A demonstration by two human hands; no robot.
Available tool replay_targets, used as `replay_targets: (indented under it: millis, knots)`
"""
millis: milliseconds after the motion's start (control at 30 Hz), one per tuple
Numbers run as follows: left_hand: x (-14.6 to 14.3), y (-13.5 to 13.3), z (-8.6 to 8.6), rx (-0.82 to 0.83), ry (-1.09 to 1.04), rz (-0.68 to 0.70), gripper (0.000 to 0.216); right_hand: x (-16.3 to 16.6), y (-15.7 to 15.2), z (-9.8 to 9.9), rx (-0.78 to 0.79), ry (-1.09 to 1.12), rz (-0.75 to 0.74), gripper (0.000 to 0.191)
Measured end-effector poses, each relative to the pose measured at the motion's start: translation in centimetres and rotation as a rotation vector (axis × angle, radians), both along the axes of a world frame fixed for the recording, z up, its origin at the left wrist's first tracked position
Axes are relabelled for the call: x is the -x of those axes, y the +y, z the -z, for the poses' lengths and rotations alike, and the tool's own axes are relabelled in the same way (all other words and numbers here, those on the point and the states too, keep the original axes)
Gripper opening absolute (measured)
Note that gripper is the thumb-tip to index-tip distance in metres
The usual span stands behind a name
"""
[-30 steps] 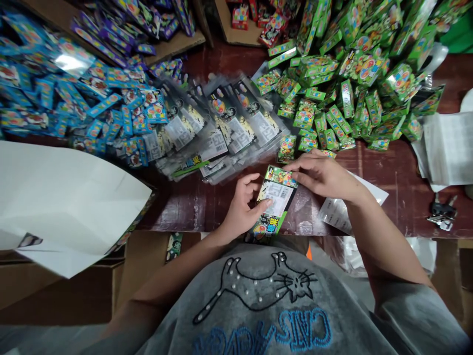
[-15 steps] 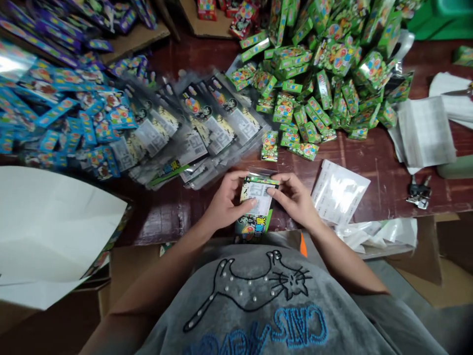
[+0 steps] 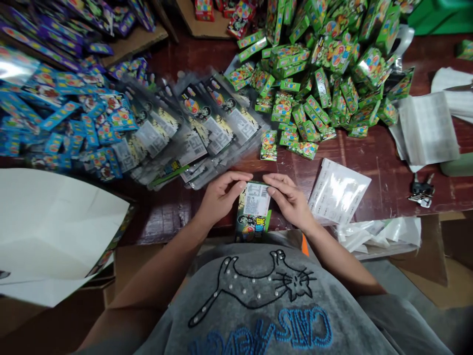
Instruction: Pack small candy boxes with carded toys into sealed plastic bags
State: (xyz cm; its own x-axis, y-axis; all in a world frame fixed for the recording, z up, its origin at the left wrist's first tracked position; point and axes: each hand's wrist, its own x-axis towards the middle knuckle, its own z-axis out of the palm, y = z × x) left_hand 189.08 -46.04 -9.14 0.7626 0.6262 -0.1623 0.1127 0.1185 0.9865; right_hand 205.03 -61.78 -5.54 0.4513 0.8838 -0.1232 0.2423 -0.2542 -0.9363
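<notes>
A printed plastic pouch [image 3: 256, 199] with a white label lies at the table's front edge, its lower end toward my body. My left hand [image 3: 220, 196] grips the pouch's upper left corner between thumb and fingers. At the upper right corner, my right hand [image 3: 288, 199] pinches the same pouch, thumb on the label side. The pouch's top edge looks folded over under my fingertips. Just beyond my hands lies a small green box [image 3: 268, 145]. To the left is a spread of flat printed pouches [image 3: 218, 133] with the same white labels.
A heap of green boxes [image 3: 321, 98] fills the back right. Blue packets [image 3: 74, 113] and purple packets [image 3: 66, 29] lie at the left. A sticker sheet [image 3: 339, 191] and keys [image 3: 422, 191] sit on the right. A large white sheet [image 3: 55, 227] covers the near left.
The clear flap standing up at the pouch's top has gone down out of sight. Both thumbs have shifted off the label up to the top corners.
</notes>
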Motion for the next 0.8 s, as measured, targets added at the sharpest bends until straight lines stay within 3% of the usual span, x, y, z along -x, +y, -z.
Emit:
replay_targets:
  millis: [100, 300, 467, 567, 700, 800]
  knots:
    - [-0.1, -0.1, -0.1, 0.116, -0.028, -0.066, 0.038, 0.4, -0.2, -0.2, -0.013, -0.046, 0.096, 0.038]
    - [-0.1, 1.2, -1.7, 0.017, 0.057, 0.107, 0.025, -0.2, 0.3, -1.3, 0.064, 0.175, 0.137, 0.016]
    - [-1.3, 2.6, -2.9, 0.035, 0.157, 0.156, 0.027, -0.9, 1.6, -1.7, 0.178, 0.439, 0.281, 0.038]
    - [-1.8, 3.2, -2.8, 0.035, 0.182, 0.213, 0.030, -1.3, 1.4, -2.0, 0.195, 0.503, 0.251, 0.038]
    - [-2.0, 3.1, -2.2, 0.023, 0.121, 0.305, 0.029, -2.7, -0.3, -3.0, 0.166, 0.363, 0.080, 0.027]
    - [-3.1, 2.4, -1.8, -0.015, 0.057, 0.321, 0.024, -6.0, -1.9, -3.8, 0.107, -0.027, -0.039, 0.025]
